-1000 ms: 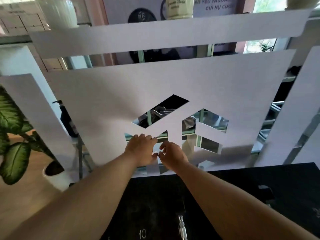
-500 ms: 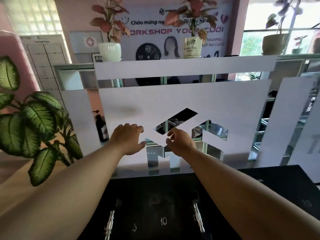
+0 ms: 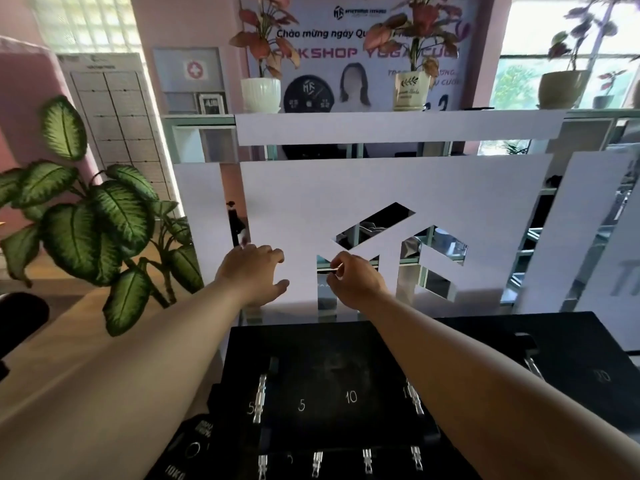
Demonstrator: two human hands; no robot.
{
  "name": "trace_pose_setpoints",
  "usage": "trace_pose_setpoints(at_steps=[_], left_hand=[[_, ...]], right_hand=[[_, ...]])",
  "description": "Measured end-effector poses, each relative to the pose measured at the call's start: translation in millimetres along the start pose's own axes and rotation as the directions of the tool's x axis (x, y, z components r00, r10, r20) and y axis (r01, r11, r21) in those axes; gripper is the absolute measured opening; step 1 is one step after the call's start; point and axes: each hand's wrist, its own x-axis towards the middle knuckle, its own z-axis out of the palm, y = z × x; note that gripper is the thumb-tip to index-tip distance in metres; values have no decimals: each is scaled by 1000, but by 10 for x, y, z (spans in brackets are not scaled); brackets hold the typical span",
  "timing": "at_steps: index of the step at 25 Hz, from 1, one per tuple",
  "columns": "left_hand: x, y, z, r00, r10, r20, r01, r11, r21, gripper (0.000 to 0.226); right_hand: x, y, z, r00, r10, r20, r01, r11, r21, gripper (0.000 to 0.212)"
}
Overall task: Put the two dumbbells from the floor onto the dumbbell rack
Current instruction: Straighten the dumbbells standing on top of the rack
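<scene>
Both hands hang empty over the rack (image 3: 322, 344): left hand (image 3: 254, 273) spread wide, right hand (image 3: 353, 282) loosely curled. Dumbbells (image 3: 301, 405) marked 5 and 10 lie racked below. A white panel (image 3: 346, 188) stands behind, a plant (image 3: 90, 223) left.
</scene>
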Motion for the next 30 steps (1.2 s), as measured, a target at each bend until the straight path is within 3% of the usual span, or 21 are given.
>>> trace_pose_setpoints(at_steps=[14, 24, 30], left_hand=[[-196, -343, 129, 992, -112, 51, 109, 992, 60, 60], [-254, -482, 766, 969, -211, 129, 207, 977, 44, 56], [-154, -629, 1239, 968, -186, 167, 182, 983, 38, 55]], right_hand=[[278, -144, 420, 990, -87, 107, 83, 996, 38, 25], [368, 108, 1128, 958, -105, 265, 91, 994, 66, 24], [409, 215, 1669, 934, -90, 346, 62, 994, 91, 11]])
